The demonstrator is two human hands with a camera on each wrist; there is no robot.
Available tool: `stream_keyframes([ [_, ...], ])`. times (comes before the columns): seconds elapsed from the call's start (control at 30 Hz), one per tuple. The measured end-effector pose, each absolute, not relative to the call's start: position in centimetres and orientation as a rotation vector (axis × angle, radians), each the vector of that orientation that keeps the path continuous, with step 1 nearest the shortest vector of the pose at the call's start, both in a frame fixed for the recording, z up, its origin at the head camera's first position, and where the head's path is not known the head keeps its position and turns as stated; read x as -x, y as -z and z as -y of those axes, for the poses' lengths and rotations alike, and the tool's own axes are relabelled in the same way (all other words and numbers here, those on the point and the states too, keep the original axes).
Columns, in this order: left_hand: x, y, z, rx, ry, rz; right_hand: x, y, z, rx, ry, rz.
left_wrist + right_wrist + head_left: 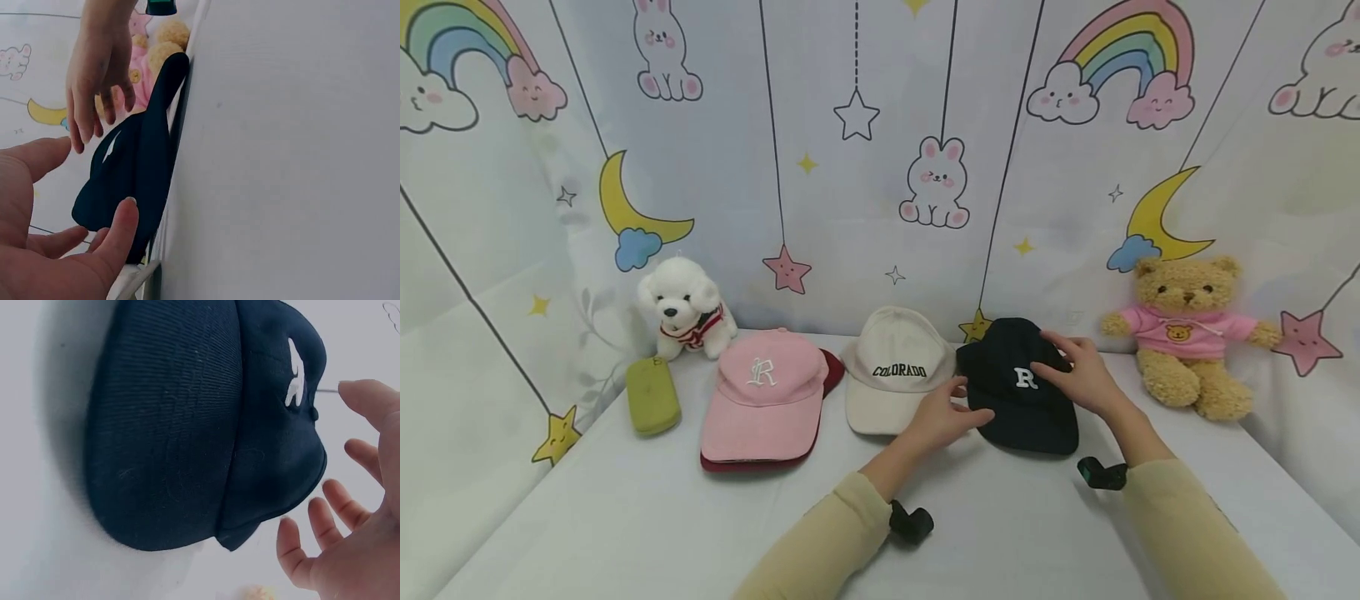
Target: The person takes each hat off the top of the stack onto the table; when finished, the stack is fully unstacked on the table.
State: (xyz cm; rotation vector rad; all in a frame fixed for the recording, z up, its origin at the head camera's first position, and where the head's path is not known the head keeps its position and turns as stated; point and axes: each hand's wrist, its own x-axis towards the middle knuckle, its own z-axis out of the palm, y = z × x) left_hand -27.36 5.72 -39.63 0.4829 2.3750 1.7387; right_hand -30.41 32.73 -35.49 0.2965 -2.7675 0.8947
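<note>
A dark navy baseball cap with a white letter R lies at the right end of the row of caps, its brim toward me. My left hand is at the cap's left side, thumb and fingers spread apart. On the other side, my right hand hovers by the crown with parted fingers. In the right wrist view a gap shows between those fingers and the navy cap. The left wrist view has the left hand beside the cap, not gripping it; whether the thumb touches it I cannot tell.
Left of the navy cap lies a cream cap lettered COLORADO, then a pink cap over a dark red one. A green case and white plush dog sit at left, a teddy bear at right. Behind hangs a printed curtain.
</note>
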Motion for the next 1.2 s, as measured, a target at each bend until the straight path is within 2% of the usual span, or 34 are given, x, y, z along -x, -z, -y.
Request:
stream_keyframes([
  [0.63, 26.4, 38.5, 0.1, -0.621, -1.848, -2.301, 27.9, 36.6, -31.0, -0.477, -0.677, 2.755],
  [1.2, 24.9, 38.2, 4.1, -0.675, -1.785, -2.389, 27.9, 37.8, -30.1, -0.423, -0.561, 2.806],
])
